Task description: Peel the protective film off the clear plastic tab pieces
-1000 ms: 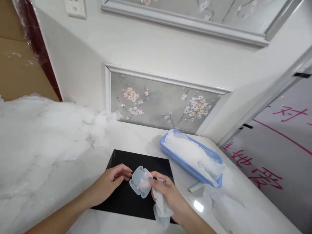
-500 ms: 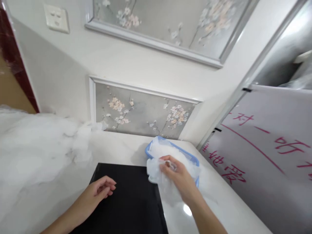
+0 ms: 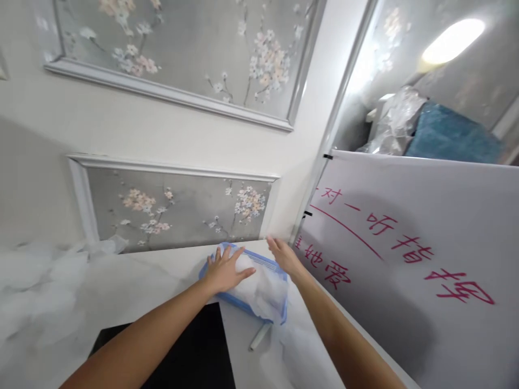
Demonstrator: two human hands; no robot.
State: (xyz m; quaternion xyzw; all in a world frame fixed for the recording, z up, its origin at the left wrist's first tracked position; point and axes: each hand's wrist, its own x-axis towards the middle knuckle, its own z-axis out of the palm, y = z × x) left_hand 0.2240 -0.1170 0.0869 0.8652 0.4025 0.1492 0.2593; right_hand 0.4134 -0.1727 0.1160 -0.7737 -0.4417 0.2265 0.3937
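Observation:
A blue plastic basket (image 3: 235,303) stands at the back of the white table, filled with thin white bags or sheets (image 3: 263,292). My left hand (image 3: 225,272) lies over the basket's left part, fingers spread on the white material. At the basket's far right side is my right hand (image 3: 286,258), fingers stretched out and holding nothing. Whether it touches the rim, I cannot tell. A flat black panel (image 3: 198,351) lies on the table, partly hidden under my left forearm. Just in front of the basket lies a small pale stick-like thing (image 3: 259,337).
A white heap of thin film (image 3: 40,292) covers the table's left side. More translucent white material (image 3: 304,351) lies near my right forearm. A whiteboard (image 3: 385,302) with red writing borders the table on the right. Behind is a wall with framed floral panels (image 3: 182,205).
My right hand has let go of the white bag and moved to the basket's far right side. My left hand has gone from above the black panel to the basket. The view has turned right.

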